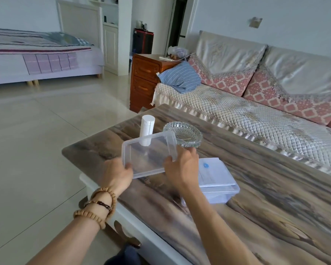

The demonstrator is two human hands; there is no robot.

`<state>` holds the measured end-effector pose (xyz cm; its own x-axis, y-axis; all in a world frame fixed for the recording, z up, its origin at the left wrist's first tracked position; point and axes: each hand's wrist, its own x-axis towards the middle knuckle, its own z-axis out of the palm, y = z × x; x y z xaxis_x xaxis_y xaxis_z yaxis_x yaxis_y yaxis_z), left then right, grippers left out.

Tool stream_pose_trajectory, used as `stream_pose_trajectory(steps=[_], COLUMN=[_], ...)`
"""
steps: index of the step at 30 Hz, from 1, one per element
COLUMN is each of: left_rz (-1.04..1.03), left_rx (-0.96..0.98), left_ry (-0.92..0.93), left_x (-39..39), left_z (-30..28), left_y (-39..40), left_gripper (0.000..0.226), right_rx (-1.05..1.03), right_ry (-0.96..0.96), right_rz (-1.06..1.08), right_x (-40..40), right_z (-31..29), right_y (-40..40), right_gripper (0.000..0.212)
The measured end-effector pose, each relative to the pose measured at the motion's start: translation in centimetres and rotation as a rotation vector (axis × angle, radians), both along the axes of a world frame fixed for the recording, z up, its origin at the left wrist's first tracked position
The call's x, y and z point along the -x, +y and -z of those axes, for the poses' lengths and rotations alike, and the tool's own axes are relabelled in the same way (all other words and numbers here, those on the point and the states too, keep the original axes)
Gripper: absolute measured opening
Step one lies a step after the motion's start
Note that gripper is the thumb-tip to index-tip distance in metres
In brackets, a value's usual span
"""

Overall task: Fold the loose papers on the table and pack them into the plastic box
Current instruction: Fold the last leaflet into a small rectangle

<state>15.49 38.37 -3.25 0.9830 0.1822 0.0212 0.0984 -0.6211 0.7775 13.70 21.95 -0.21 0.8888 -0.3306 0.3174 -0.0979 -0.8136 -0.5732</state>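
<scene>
- Head view: both hands hold the clear lid [149, 153] up off the bench [256, 197], tilted, its far edge higher.
- Left hand [118, 175] is closed on the lid's near-left corner, thumb on top; beaded bracelets [97, 205] sit on that wrist.
- Right hand [182, 167] is closed on the lid's right edge, fingers curled over the rim.
- Plastic box [223, 193] sits on the bench just right of the right hand, partly hidden behind that wrist.
- Folded papers [215, 174] lie stacked inside it, the top sheet showing a small blue mark and standing slightly above the rim.
- White bottle [147, 127] and glass dish [183, 133] stand beyond the hands, close behind the lid.
- No loose sheets are visible on the bench; packing looks done, closing is likely the step in hand.
- To do it well: carry the lid right, level it, square its corners over the box, press the stack flat if it resists, then push down along each edge.
</scene>
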Motion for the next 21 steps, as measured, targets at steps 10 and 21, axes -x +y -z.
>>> stream_pose_trajectory(steps=[10, 21], left_rz=[0.316, 0.259], left_rx=[-0.078, -0.128], left_ry=[-0.064, -0.120], left_x=[4.1, 4.0], left_z=[-1.4, -0.4], left_y=[-13.3, -13.6], left_gripper=[0.017, 0.015], right_rx=[-0.096, -0.144], right_ry=[0.168, 0.145], right_rz=[0.305, 0.254], right_x=[4.7, 3.8], right_z=[0.7, 2.2], right_y=[-16.1, -17.3], right_gripper=[0.017, 0.013])
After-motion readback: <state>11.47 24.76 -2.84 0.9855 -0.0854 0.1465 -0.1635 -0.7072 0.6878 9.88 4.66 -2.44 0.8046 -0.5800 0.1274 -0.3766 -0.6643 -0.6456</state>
